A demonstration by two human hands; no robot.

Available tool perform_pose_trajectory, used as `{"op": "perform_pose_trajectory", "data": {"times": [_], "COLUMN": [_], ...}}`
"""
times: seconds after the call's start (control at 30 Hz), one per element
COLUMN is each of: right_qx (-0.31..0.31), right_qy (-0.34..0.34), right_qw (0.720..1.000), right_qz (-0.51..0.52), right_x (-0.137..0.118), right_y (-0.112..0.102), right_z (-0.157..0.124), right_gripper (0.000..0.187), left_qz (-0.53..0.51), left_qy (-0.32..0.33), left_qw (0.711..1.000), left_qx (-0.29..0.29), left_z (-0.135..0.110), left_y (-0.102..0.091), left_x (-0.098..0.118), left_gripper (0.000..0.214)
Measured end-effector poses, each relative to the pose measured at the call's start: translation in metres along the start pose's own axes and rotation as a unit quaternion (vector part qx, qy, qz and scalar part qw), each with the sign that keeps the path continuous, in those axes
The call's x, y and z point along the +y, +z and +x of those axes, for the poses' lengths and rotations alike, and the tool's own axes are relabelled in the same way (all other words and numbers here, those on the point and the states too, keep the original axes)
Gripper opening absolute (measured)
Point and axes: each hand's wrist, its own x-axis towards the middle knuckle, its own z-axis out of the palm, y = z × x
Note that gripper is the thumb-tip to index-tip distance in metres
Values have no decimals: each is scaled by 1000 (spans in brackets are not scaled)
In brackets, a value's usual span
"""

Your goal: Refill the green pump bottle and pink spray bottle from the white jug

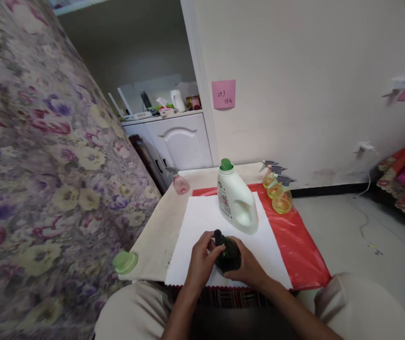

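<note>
A dark green pump bottle point(232, 255) with a black pump head point(219, 237) is between my hands, low over the white cloth point(198, 222). My left hand point(201, 255) closes its fingers around the bottle's neck, just under the pump head. Wrapped round the right side of the bottle's body is my right hand point(247, 265). Just beyond them stands a pale green detergent jug point(239, 205), uncapped, with a green spout point(226, 164) showing in its mouth. The base of the pump bottle is partly hidden by my fingers.
Several spray bottles with yellow liquid point(281, 200) line the right side, on the red plastic sheet point(303, 250). A pink spray bottle point(181, 184) stands at the back left of the table. Near the front left edge is a light green cap point(125, 262). A floral curtain point(56, 179) hangs left.
</note>
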Motion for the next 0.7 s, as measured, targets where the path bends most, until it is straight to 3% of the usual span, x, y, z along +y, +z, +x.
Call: {"op": "perform_pose_trajectory", "data": {"times": [0.27,0.33,0.43,0.53,0.6,0.7], "right_qx": [-21,-19,-12,-9,-8,-8], "right_qy": [-9,-9,-7,-9,-9,-10], "right_qw": [1000,1000,1000,1000,1000,1000], "right_qz": [20,21,18,16,18,23], "right_x": [-4,-3,-2,-1,-1,-1], "right_y": [-3,-3,-3,-2,-3,-3], "right_z": [-1,0,0,-1,-2,-2], "right_gripper": [95,94,94,94,93,92], "left_qz": [-4,-14,-18,-22,-42,-105], "left_qy": [36,40,7,-37,-45,-50], "left_qw": [997,998,999,991,991,991], "left_qx": [-67,-44,50,127,118,62], "left_z": [2,-1,-4,-6,-5,-4], "left_y": [-12,-8,4,14,16,14], "left_x": [5,5,6,10,13,13], "left_gripper": [35,38,44,30,23,28]}}
